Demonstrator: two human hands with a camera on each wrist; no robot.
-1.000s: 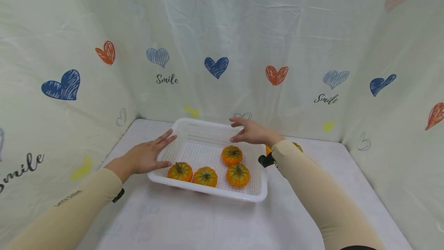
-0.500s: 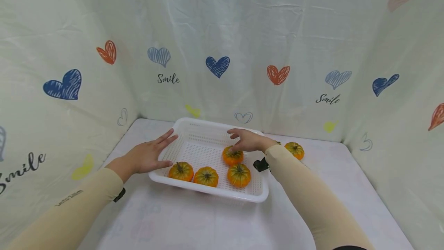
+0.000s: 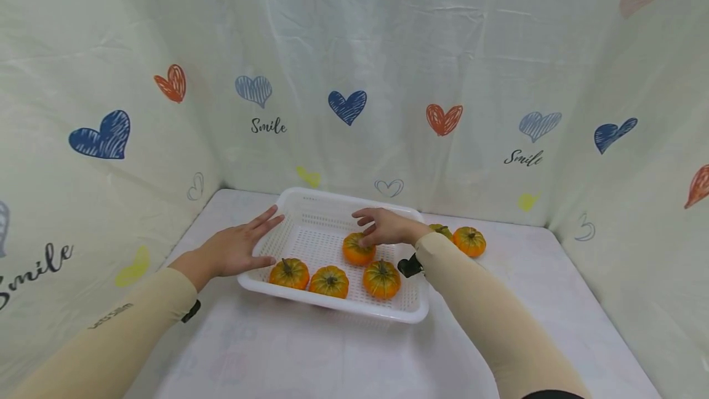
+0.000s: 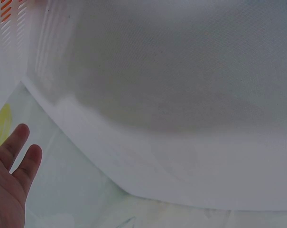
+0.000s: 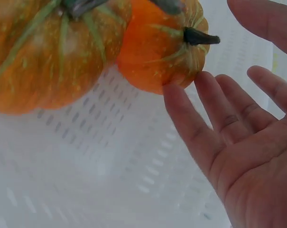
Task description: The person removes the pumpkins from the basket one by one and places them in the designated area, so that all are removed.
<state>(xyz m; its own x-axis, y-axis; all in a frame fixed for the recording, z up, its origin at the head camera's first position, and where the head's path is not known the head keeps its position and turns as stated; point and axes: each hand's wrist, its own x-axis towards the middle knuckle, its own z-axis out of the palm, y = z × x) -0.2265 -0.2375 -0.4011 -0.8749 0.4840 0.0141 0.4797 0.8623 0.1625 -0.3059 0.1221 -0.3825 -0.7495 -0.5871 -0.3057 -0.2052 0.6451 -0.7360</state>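
A white plastic basket with perforated sides sits on the table, several small orange-and-green pumpkins inside. My left hand, fingers spread, rests at the basket's left rim; in the left wrist view only part of this hand shows, holding nothing. Over the basket's right part, my right hand is at the rearmost pumpkin. In the right wrist view the fingertips of the right hand touch a pumpkin, the thumb apart from it. A nearer pumpkin fills the upper left there.
Two more pumpkins lie outside the basket on the right: an orange one and a greener one partly hidden by the right arm. A white cloth covers the table. Heart-printed curtains enclose the back and sides.
My right hand has come down and leftward onto the rearmost pumpkin, which has shifted left, away from the front right one. The pumpkins outside are now more visible. My left hand stays put.
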